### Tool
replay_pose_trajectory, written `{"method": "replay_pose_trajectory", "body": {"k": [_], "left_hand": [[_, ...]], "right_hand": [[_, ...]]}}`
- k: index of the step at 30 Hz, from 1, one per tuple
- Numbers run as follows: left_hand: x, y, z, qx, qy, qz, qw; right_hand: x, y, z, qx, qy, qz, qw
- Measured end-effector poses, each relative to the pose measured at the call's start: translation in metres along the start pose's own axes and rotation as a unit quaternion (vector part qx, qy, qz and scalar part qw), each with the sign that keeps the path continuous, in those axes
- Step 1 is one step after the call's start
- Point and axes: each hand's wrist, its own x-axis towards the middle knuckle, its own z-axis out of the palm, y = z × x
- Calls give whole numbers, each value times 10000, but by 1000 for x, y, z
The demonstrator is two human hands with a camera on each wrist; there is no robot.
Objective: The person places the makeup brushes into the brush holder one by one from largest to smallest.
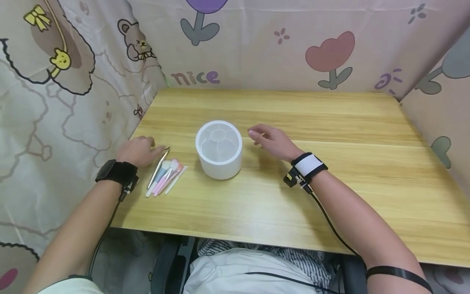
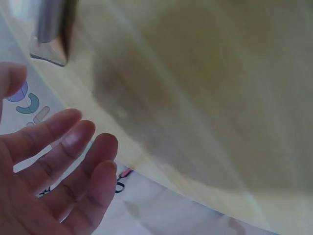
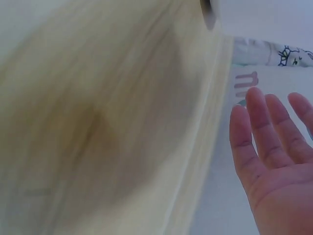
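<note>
A round white organizer (image 1: 220, 169) with a divided top stands upright near the table's middle. To its left lies a small bundle of makeup brushes (image 1: 168, 176) with pastel and pink handles, beside a slim shiny metallic stick (image 1: 158, 168) and a thin white stick (image 1: 176, 179). My left hand (image 1: 137, 151) is over the table's left side, fingertips right at the metallic stick's upper end; the left wrist view shows its fingers loosely spread with nothing held. To the right of the organizer, my right hand (image 1: 273, 142) hovers apart from it, fingers extended and holding nothing.
The wood-grain table (image 1: 349, 183) is bordered by a printed curtain (image 1: 257, 53) at the back and another curtain (image 1: 73, 114) on the left. A black cable (image 1: 330, 222) runs along the right forearm from the wrist camera.
</note>
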Motion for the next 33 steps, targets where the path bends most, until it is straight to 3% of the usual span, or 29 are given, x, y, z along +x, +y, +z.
{"method": "replay_pose_trajectory", "body": {"k": [6, 12, 18, 33], "left_hand": [[-9, -11, 6, -215, -295, -30, 9993], [-17, -8, 6, -462, -596, -77, 9971], [-22, -7, 8, -707, -615, -80, 9956], [-28, 1, 9, -899, -475, -96, 9948]], "right_hand": [[3, -3, 14, 414, -113, 46, 9991], [6, -2, 26, 586, -460, 22, 9972], [7, 2, 36, 958, -641, -64, 9933], [4, 7, 37, 1204, -901, 89, 9886]]}}
